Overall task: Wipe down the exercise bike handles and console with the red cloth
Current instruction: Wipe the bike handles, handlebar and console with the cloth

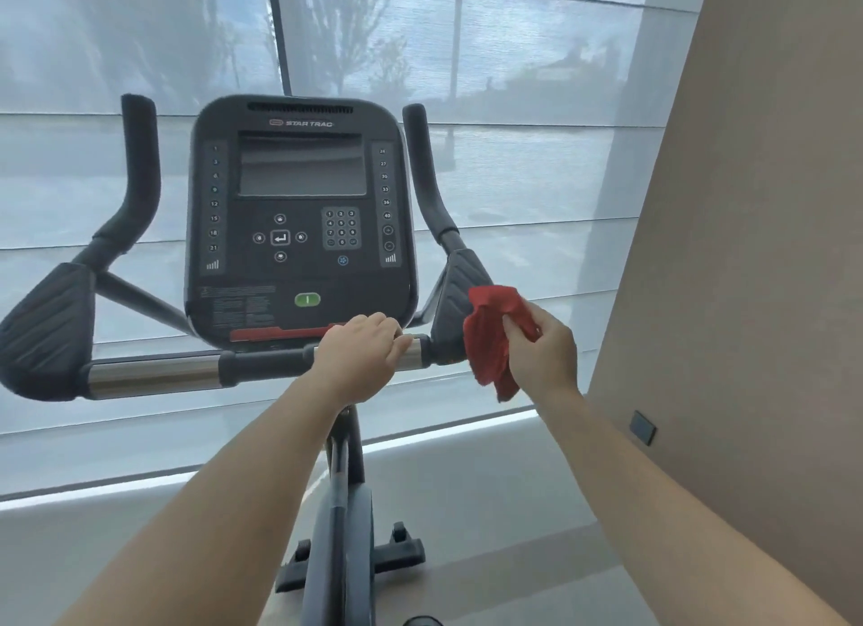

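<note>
The exercise bike's dark console [299, 214] faces me, with a blank screen and keypad. A horizontal handlebar [154, 373] with a chrome section runs below it. Padded elbow rests and upright black grips rise at the left [140, 158] and the right [425, 167]. My left hand [362, 354] is wrapped over the bar just right of centre, below the console. My right hand [544, 345] pinches a crumpled red cloth [490, 340], which hangs against the right elbow pad [455, 289] and the bar's right end.
A large window with translucent blinds [513, 111] fills the background. A beige wall [770, 251] with a small dark switch plate [643, 427] stands close on the right. The bike's post and base [345, 532] stand on a grey floor below.
</note>
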`<action>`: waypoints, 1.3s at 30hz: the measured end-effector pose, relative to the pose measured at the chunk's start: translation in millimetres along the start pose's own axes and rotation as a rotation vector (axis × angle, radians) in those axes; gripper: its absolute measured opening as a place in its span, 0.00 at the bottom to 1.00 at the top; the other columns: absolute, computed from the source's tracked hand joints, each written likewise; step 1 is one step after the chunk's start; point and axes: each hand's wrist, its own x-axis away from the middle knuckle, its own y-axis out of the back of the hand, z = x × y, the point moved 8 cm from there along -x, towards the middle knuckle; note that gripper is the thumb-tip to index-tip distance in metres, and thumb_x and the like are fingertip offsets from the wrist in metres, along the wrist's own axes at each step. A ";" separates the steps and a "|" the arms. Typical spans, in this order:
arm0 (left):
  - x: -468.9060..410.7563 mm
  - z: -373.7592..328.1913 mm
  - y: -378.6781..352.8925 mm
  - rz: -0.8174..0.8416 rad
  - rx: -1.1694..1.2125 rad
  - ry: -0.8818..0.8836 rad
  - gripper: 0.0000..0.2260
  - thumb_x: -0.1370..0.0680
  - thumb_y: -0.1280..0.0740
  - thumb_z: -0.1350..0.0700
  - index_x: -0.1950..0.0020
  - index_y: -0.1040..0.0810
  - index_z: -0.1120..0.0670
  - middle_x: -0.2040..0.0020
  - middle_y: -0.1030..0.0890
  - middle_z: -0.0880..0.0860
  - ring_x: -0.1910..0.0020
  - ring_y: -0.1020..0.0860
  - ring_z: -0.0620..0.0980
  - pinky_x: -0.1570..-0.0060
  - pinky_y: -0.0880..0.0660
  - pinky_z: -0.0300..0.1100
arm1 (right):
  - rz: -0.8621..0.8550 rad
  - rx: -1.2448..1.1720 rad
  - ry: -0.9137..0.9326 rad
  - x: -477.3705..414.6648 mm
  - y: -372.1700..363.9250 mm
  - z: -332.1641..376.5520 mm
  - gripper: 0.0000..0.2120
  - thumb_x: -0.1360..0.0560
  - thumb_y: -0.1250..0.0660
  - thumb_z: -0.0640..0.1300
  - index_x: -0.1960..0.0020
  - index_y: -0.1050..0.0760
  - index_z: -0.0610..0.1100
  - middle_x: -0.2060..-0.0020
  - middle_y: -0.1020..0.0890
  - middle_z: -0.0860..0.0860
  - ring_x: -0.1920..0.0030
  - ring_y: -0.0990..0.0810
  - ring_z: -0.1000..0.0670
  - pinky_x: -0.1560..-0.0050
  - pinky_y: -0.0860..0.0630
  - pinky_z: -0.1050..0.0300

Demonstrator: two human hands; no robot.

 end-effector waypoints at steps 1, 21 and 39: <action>0.8 -1.2 1.3 -0.020 -0.008 -0.003 0.16 0.18 0.51 0.46 0.48 0.27 0.50 0.51 0.25 0.47 0.50 0.27 0.49 0.53 0.31 0.43 | -0.002 0.003 -0.001 -12.9 4.6 -1.6 0.07 0.23 0.37 0.45 0.50 0.21 0.51 0.57 0.17 0.52 0.55 0.19 0.51 0.56 0.25 0.64; 4.8 -7.1 11.4 -0.179 -0.107 -0.039 0.21 0.21 0.58 0.44 0.52 0.28 0.50 0.56 0.25 0.47 0.57 0.24 0.50 0.65 0.37 0.43 | 0.109 0.143 0.257 6.5 -24.4 13.2 0.15 0.27 0.34 0.40 0.40 0.23 0.47 0.42 0.21 0.52 0.46 0.21 0.47 0.44 0.24 0.50; 21.3 81.7 16.2 0.115 0.068 -0.333 0.22 0.18 0.56 0.45 0.52 0.25 0.52 0.54 0.24 0.51 0.50 0.24 0.54 0.50 0.26 0.51 | -0.399 0.148 -0.132 72.3 -51.1 21.7 0.11 0.25 0.36 0.45 0.43 0.24 0.50 0.47 0.20 0.50 0.47 0.22 0.51 0.44 0.27 0.58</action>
